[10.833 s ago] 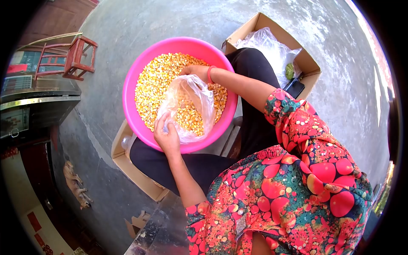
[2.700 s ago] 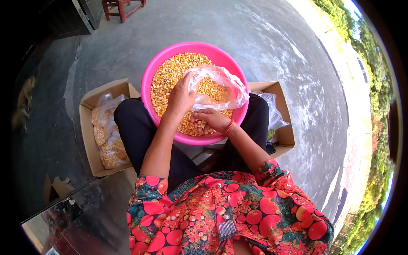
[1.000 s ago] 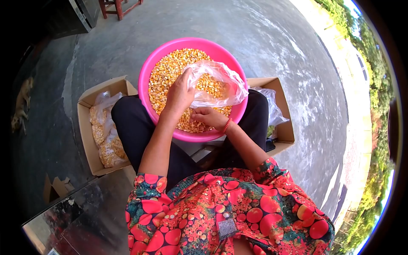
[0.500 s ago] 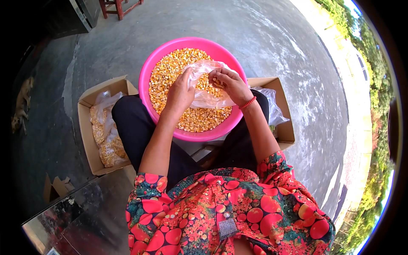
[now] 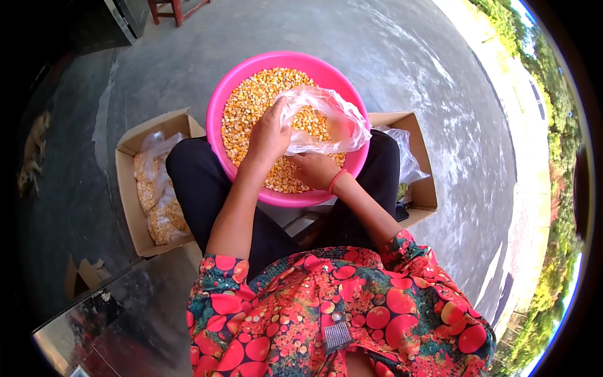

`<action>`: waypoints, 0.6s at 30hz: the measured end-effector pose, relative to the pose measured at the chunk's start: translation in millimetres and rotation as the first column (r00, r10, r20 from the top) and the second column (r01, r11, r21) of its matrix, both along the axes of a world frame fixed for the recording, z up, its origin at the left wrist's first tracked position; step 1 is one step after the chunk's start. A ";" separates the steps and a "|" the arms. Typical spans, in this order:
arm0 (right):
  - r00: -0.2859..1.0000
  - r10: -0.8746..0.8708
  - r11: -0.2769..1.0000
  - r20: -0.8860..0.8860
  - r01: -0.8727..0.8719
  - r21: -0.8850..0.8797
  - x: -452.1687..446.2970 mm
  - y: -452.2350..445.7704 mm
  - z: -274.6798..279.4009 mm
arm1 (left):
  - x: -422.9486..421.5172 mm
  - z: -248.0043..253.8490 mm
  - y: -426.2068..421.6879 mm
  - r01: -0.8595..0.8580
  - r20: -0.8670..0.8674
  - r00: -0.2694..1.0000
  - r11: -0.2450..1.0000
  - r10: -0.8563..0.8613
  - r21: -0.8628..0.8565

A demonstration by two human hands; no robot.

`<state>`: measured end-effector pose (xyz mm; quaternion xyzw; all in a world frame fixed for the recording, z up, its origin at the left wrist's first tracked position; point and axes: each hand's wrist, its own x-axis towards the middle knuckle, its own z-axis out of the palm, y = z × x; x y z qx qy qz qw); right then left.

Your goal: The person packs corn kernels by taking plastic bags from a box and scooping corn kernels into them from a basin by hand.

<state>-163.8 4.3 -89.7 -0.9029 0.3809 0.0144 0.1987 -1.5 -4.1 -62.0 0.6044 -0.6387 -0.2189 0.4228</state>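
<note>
Between my knees stands a pink basin (image 5: 217,100) holding loose yellow and orange corn kernels (image 5: 264,85). My left hand (image 5: 270,135) is closed on the left rim of a clear plastic bag (image 5: 352,116), keeping its mouth wide above the kernels. Some corn shows within the bag's ring. My right hand (image 5: 316,170), with a red bead bracelet (image 5: 337,180) at the wrist, is low in the basin, by the bag's near edge. Its fingers curl in among the kernels and are partly hidden, so what they grip is unclear.
A cardboard box (image 5: 127,204) on the left contains plastic bags of corn (image 5: 164,217). Another cardboard box (image 5: 424,201) on the right holds clear plastic bags (image 5: 407,157). A dog (image 5: 32,151) lies at far left. A red stool (image 5: 177,14) stands at the back.
My right hand has moved from above the bag's mouth down and toward me, to the kernels at its near edge. The bag's mouth is wider and reaches farther right.
</note>
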 end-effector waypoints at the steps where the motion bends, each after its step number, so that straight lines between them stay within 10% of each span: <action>1: 0.996 -0.060 0.997 -0.069 0.063 0.041 3.4 1.8 -4.0 | 0.4 -0.7 0.2 -0.001 0.001 1.000 1.000 0.001 0.000; 9: 0.990 0.134 0.959 -0.048 -0.117 0.258 11.3 6.3 -8.1 | -1.0 0.6 0.2 0.018 -0.056 0.998 0.996 -0.013 0.091; 12: 0.969 -0.005 0.936 0.246 -0.082 0.342 3.0 -1.0 -18.4 | 1.0 -7.6 -0.8 0.000 0.026 1.000 0.999 0.001 -0.034; 14: 0.853 -0.460 0.513 0.246 0.029 0.858 3.1 -1.7 -0.4 | 1.2 -5.5 -0.1 -0.004 0.027 1.000 1.000 0.004 -0.025; 18: 0.769 -0.617 0.227 0.167 -0.029 0.973 -3.5 -2.8 12.5 | -0.7 -0.1 0.1 0.010 -0.040 0.999 0.997 -0.007 0.075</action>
